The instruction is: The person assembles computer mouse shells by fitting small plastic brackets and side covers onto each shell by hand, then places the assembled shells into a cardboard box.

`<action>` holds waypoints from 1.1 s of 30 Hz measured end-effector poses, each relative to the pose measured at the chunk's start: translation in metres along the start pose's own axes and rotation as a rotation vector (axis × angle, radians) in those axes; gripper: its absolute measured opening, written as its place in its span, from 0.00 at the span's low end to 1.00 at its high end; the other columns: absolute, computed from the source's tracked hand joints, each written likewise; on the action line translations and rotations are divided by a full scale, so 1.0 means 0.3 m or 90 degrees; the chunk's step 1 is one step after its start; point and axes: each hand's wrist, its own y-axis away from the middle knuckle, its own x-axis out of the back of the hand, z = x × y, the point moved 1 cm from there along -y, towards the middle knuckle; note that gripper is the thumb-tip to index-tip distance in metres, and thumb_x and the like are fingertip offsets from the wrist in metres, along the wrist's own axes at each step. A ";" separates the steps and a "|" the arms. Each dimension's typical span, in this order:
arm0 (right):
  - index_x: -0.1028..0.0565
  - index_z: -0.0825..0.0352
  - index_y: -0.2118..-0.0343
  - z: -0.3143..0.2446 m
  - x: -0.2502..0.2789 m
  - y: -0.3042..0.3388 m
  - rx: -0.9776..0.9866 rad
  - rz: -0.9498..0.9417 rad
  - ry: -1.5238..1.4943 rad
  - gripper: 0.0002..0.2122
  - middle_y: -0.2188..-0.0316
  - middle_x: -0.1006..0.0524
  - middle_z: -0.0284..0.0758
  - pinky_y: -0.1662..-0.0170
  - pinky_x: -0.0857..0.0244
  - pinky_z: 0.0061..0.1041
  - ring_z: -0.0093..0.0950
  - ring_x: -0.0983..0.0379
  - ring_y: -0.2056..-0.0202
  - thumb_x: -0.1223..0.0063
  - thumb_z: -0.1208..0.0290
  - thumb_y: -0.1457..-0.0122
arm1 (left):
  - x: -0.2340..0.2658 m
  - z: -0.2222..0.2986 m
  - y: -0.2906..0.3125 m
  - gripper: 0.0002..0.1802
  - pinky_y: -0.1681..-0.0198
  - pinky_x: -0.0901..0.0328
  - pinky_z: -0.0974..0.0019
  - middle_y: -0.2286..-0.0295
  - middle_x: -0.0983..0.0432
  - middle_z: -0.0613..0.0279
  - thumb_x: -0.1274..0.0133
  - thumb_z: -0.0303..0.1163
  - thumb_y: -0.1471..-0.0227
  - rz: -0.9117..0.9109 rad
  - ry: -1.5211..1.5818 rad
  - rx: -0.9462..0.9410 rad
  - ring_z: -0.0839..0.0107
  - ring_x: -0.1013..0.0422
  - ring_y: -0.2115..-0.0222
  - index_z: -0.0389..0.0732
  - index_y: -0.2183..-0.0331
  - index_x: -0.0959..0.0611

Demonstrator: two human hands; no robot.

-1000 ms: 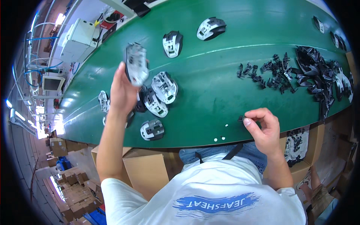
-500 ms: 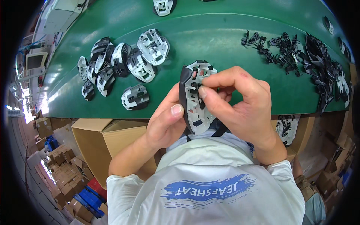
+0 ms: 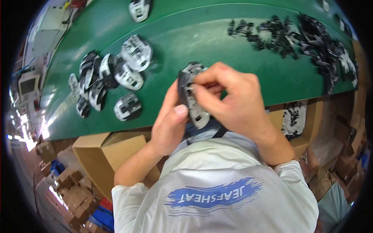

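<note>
Over table (image 3: 182, 42) at near edge, left hand (image 3: 168, 128) grasping black-and-white shell (image 3: 191, 101); right hand (image 3: 235, 101), earlier apart, now working at its face, both hands sharing one piece; whether right pinching anything, cannot tell.

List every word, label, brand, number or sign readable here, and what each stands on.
White shirt: one line of pale letters on a blue patch, upside down; legible, but not copied here.
Held shell: blurred, no readable text.
Open cardboard box: no readable text.
Screen at far left: any text too small to read.
</note>
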 end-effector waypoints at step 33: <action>0.29 0.66 0.37 0.057 0.007 0.092 0.053 -0.007 0.081 0.32 0.42 0.31 0.45 0.47 0.28 0.35 0.40 0.29 0.45 0.33 0.77 0.48 | -0.016 0.016 0.010 0.40 0.43 0.32 0.64 0.44 0.26 0.57 0.54 0.22 0.50 0.070 -0.042 0.107 0.67 0.28 0.45 0.38 0.33 0.33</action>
